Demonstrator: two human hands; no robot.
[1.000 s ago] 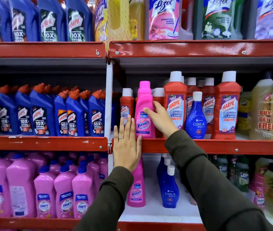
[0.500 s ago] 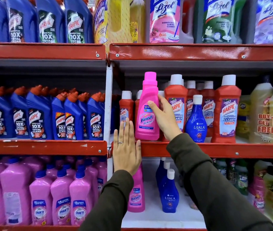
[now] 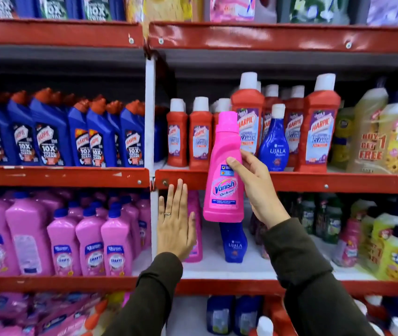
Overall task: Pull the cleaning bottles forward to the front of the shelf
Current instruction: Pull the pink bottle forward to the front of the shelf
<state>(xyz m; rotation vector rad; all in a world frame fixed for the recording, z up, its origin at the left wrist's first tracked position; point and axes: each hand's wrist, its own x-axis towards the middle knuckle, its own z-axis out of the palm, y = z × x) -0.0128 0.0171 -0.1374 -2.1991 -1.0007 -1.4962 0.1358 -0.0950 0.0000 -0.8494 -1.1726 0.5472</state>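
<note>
The right hand [image 3: 253,183] grips the pink Vanish bottle [image 3: 224,170] at its right side, thumb across the label, holding it in the air, tilted slightly, in front of the red shelf edge [image 3: 314,184]. Its base hangs below that edge, over the lower bay and just above a blue Ujala bottle [image 3: 233,243] standing there. The left hand [image 3: 175,226] is flat and open, fingers together pointing up, beside the white upright post [image 3: 150,117], its fingertips reaching the shelf edge. On the shelf, two small red Harpic bottles [image 3: 188,139] stand back from the front lip, with bare shelf ahead of them. Half a second ago the Vanish bottle stood on the shelf; now it is off the shelf and lower, and the left hand has barely shifted.
</note>
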